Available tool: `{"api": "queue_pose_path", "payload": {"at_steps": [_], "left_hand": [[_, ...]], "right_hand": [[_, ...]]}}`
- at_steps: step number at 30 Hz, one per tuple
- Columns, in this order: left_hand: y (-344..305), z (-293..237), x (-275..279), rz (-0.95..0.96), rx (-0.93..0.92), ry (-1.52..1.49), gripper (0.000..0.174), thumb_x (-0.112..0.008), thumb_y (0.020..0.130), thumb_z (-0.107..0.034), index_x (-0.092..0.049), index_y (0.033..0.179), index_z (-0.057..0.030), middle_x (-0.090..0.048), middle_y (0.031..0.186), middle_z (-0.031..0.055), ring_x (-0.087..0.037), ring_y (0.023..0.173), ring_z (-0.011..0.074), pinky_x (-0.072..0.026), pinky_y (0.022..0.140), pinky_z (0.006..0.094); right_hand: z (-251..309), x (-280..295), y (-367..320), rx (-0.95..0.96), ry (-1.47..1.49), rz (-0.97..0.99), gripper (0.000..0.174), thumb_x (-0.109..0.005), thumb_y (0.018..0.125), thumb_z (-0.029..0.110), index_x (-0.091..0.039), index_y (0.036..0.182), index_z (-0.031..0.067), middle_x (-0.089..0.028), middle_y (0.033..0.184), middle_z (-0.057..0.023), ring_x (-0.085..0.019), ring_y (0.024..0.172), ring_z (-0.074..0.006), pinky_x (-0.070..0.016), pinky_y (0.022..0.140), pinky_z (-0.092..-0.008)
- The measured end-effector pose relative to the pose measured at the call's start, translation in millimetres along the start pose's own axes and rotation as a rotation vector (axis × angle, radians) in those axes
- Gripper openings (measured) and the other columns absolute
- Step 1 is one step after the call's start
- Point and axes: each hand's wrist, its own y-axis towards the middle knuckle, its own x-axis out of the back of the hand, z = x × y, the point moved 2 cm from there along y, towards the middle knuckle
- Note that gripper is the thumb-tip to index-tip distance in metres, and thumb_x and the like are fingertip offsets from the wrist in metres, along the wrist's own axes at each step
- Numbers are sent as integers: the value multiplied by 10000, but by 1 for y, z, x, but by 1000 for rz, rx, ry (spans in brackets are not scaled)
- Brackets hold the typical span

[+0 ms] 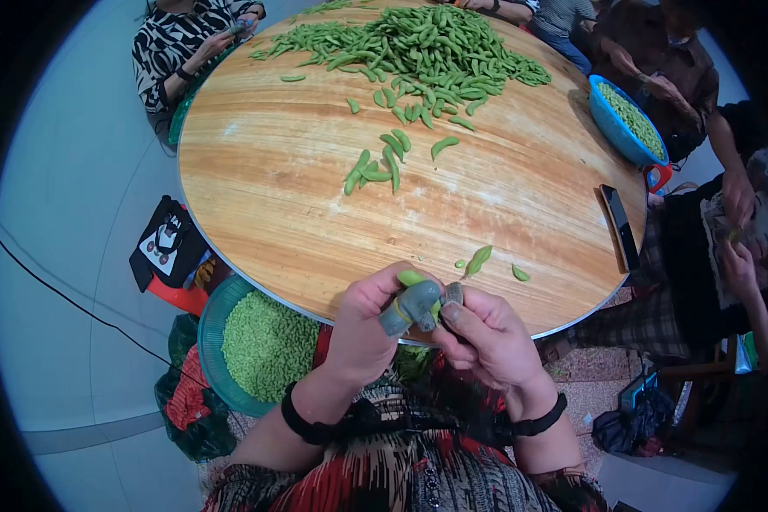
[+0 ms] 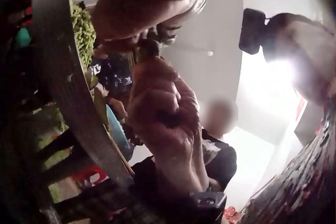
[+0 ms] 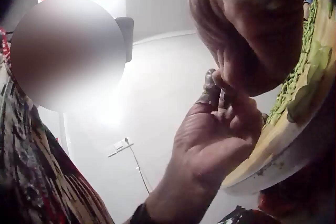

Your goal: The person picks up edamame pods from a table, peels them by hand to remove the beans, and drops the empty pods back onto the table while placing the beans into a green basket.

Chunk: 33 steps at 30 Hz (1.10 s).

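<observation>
Above the near edge of the wooden table (image 1: 273, 205), my two hands meet over a green edamame pod (image 1: 410, 277). My left hand (image 1: 363, 324) grips it, with grey wrapping round the thumb. From the other side my right hand (image 1: 495, 337) pinches at the pod, its thumb and a finger also wrapped in grey. Fingers cover most of the pod. The left wrist view has my right hand (image 2: 163, 103) under the left one, and the right wrist view my left hand (image 3: 215, 134). Just beyond the fingers lie a leaf-like flat pod (image 1: 479, 260) and a small pod (image 1: 520, 273).
A large heap of edamame pods (image 1: 439, 51) covers the table's far side, with loose pods (image 1: 375, 171) nearer. Left below the edge stands a green basket (image 1: 213, 341) of shelled beans. A blue bowl (image 1: 602, 107) of beans and a phone (image 1: 619, 228) are at right. Other people sit around.
</observation>
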Motion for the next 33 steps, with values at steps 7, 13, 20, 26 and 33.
{"api": "queue_pose_path", "payload": {"at_steps": [7, 13, 20, 26, 33], "left_hand": [[-1, 3, 1, 52, 118, -3, 137, -565, 875, -130, -561, 932, -5, -550, 834, 12, -540, 739, 67, -435, 653, 180], [2, -4, 4, -171, -56, 326, 182, -566, 803, 57, -574, 973, -8, -576, 868, -7, -536, 729, 46, -431, 622, 150], [9, -14, 40, -123, -32, 165, 361, -490, 746, 145, -584, 1070, 17, -597, 902, 29, -523, 741, 42, -409, 609, 136], [1, -15, 38, 105, 225, 495, 484, -350, 776, 145, -563, 1171, -37, -626, 1043, 39, -534, 770, 80, -456, 758, 202], [-1, -11, 31, 179, 118, 656, 441, -392, 779, 120, -586, 1139, -47, -640, 1016, 43, -556, 763, 78, -442, 681, 191]], "right_hand": [[-7, -2, 3, 115, -107, -54, 176, -466, 943, 176, -558, 882, 38, -477, 597, 32, -353, 475, -21, -272, 425, -179], [5, 2, 12, 223, -512, -222, 216, -512, 918, 197, -575, 801, 28, -496, 575, 37, -398, 499, -26, -310, 446, -196], [33, -3, 55, -2, -690, 71, 291, -519, 909, 268, -586, 784, 15, -493, 560, 8, -453, 506, -63, -359, 464, -242], [74, -7, 163, 513, -1603, -113, 209, -574, 808, 205, -607, 871, 9, -621, 746, -200, -605, 724, -369, -477, 648, -435], [57, 11, 149, 356, -1934, -210, 230, -572, 804, 228, -558, 838, 1, -605, 720, -207, -598, 713, -380, -471, 632, -457]]}}
